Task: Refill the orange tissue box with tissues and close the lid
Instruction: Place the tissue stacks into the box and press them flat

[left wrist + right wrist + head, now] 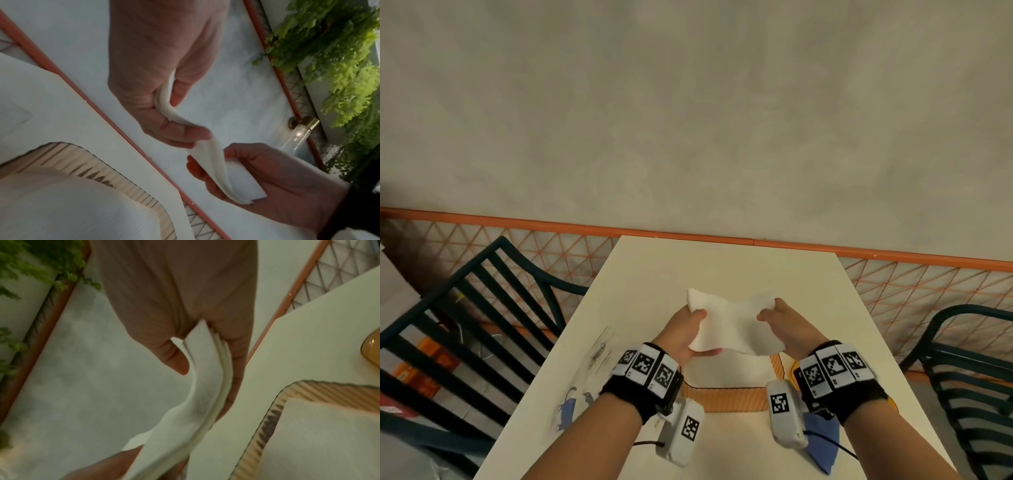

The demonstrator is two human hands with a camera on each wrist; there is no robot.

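Note:
Both hands hold a bent stack of white tissues (732, 325) in the air above the cream table (654, 274). My left hand (693, 329) grips the stack's left end, thumb on top and fingers beneath. My right hand (774, 313) pinches the right end. The left wrist view shows the left hand (162, 100) and right hand (257, 175) at either end of the tissues (207, 162). Below, between my wrists, the orange tissue box (732, 399) lies open with white tissues inside (722, 373). Its striped rim (308, 392) also shows in the right wrist view. No lid is identifiable.
Dark slatted chairs stand at the left (482, 308) and the right (962, 359) of the table. An orange-railed mesh fence (688, 236) runs behind its far edge. A blue cloth piece (822, 442) lies near my right forearm. Green plants (339, 56) hang on the wall.

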